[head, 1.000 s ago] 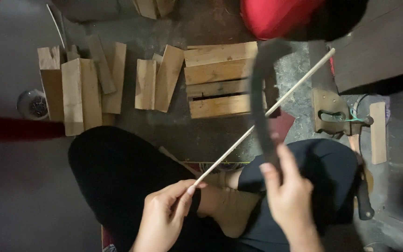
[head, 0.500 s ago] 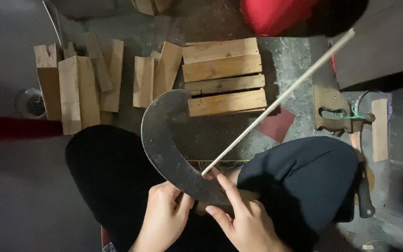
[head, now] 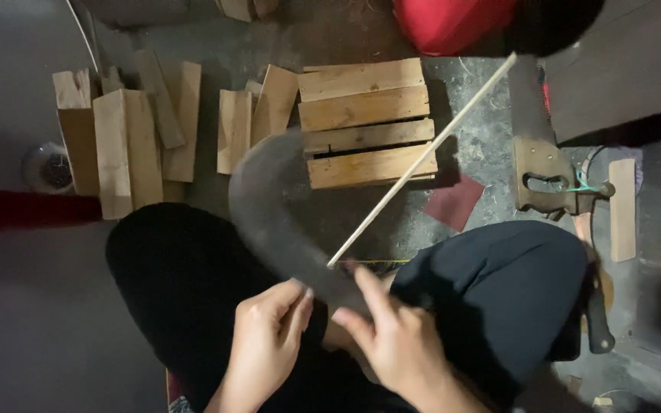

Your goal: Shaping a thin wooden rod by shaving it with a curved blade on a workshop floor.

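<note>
Right hand (head: 395, 340) grips the sickle (head: 273, 210) low on its blade, left hand (head: 269, 336) pinches the stick (head: 422, 157) end against the edge above the knees — best with short, shallow strokes, fingers behind the edge.

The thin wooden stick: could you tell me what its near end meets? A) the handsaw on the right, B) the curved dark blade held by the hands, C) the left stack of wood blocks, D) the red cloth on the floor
B: the stick runs down to the curved blade, which the right hand grips while the left hand sits beside it.
</note>
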